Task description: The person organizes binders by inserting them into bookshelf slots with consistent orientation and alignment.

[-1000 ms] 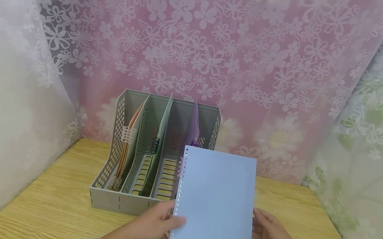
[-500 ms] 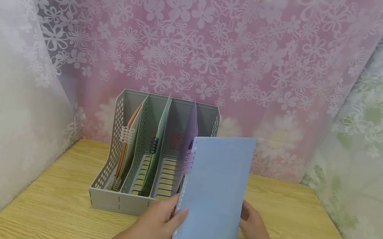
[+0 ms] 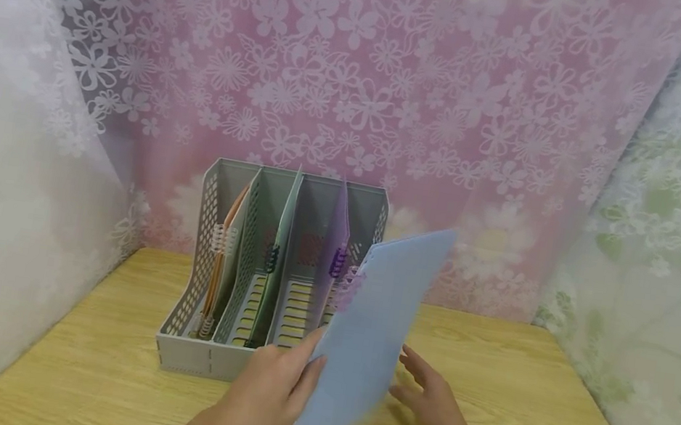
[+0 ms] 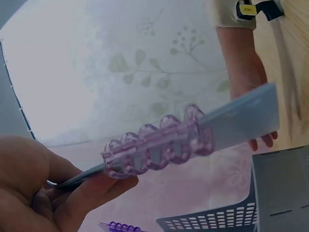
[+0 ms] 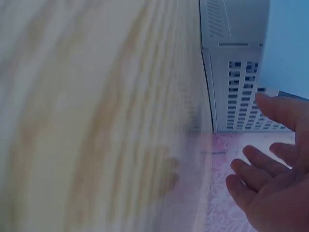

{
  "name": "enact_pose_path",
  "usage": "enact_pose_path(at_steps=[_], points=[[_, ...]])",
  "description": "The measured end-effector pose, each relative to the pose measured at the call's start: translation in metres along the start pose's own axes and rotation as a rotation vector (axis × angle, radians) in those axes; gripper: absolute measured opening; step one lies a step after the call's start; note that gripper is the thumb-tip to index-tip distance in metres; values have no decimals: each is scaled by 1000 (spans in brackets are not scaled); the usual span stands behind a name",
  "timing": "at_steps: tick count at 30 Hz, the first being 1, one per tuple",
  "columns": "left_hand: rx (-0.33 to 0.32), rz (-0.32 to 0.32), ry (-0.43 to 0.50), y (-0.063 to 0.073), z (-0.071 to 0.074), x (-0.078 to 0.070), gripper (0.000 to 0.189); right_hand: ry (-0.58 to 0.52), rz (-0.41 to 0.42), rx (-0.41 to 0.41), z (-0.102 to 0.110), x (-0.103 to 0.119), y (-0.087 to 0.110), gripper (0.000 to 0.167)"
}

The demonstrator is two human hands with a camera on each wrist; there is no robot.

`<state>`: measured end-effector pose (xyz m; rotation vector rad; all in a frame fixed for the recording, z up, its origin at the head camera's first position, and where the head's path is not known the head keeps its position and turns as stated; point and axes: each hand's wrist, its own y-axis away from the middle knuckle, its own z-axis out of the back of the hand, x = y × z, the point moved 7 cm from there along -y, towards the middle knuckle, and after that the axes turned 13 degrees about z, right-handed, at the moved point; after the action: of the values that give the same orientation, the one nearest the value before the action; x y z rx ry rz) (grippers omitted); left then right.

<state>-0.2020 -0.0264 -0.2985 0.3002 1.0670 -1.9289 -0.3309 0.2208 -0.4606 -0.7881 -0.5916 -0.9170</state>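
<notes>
A light blue loose-leaf notebook (image 3: 371,335) with pale purple rings (image 4: 154,142) stands tilted in front of the grey file holder (image 3: 187,355). My left hand (image 3: 267,392) grips its ringed edge, thumb on the near cover and fingers behind. In the left wrist view the same hand (image 4: 63,188) pinches the edge beside the rings. My right hand (image 3: 434,403) is at the notebook's far side edge, fingers spread and loosely bent. The right wrist view shows that hand (image 5: 275,169) with its thumb by the blue cover and its palm holding nothing.
In the holder's slots stand an orange-edged notebook (image 3: 221,261), a green notebook (image 3: 284,233) and a purple notebook (image 3: 340,227). The holder's right part is hidden behind the blue notebook. A wooden table (image 3: 67,363) lies beneath, with a pink floral curtain (image 3: 348,74) behind.
The blue notebook has turned from facing me to nearly edge-on, its ringed edge toward the holder. My right hand has moved left with it and its fingers have loosened from the edge.
</notes>
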Motion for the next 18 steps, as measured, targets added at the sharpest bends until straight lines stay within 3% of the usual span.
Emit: enact_pose_path(at_steps=[11, 18], points=[[-274, -178, -163, 4, 19, -21, 32, -8, 27, 48, -14, 14, -3, 76], [-306, -160, -170, 0, 22, -21, 32, -6, 90, 33, -22, 29, -11, 75]])
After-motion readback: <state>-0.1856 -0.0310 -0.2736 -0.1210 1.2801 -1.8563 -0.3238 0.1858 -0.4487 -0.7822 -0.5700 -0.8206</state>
